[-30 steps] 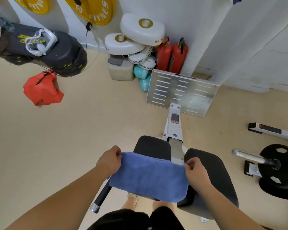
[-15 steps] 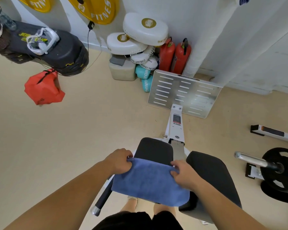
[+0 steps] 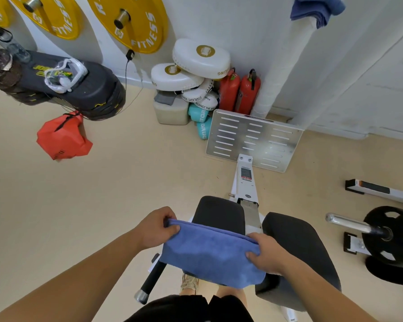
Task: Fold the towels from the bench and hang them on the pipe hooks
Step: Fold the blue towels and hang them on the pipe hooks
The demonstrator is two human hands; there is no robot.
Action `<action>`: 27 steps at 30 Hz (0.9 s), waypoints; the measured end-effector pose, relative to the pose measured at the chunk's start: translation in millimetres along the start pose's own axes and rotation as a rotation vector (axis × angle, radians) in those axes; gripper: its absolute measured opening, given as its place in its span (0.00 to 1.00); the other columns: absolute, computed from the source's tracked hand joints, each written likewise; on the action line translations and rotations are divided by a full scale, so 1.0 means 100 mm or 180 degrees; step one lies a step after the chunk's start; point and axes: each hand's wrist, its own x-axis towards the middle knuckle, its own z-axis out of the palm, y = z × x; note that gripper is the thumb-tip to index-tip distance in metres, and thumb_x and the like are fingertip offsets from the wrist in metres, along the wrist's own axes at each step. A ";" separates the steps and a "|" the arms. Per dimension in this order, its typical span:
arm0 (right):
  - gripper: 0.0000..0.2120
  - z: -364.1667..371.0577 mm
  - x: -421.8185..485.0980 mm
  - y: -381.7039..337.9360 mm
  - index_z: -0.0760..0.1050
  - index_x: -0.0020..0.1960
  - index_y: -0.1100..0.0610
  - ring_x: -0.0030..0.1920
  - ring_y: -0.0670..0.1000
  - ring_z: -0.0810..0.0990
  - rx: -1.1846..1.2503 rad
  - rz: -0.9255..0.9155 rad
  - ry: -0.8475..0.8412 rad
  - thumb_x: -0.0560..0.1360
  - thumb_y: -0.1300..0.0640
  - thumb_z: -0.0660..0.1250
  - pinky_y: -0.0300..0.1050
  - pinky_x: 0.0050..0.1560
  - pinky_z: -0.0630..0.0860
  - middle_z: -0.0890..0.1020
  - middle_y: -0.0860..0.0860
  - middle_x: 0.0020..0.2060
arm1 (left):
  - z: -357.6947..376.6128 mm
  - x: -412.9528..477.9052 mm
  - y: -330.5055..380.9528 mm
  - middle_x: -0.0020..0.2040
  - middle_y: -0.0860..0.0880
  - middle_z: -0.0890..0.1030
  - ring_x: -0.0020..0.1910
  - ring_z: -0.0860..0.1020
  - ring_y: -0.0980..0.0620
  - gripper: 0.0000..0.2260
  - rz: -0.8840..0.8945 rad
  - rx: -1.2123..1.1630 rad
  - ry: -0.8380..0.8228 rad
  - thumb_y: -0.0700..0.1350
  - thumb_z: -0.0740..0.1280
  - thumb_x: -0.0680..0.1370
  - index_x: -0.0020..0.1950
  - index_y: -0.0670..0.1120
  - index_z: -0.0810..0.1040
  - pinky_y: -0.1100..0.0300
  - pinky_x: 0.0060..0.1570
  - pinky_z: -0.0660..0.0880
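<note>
Hands first: your left hand pinches the far left corner of the blue towel, and your right hand grips its right edge, over the bench pad. You look mid-fold. Next, bring the ends together squarely, then carry it to the white pipe.

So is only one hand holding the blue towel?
No, the left hand grips the blue towel at its left corner and the right hand grips its right edge.
</note>
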 end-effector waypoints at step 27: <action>0.20 0.44 -0.33 -0.57 0.71 0.68 0.47 0.61 0.48 0.78 0.1957 0.0357 0.1973 0.78 0.57 0.71 0.43 0.56 0.81 0.73 0.45 0.64 | -0.16 -0.48 0.20 0.43 0.48 0.81 0.43 0.80 0.47 0.10 -0.0357 -0.0185 0.1260 0.53 0.62 0.82 0.52 0.46 0.70 0.50 0.44 0.79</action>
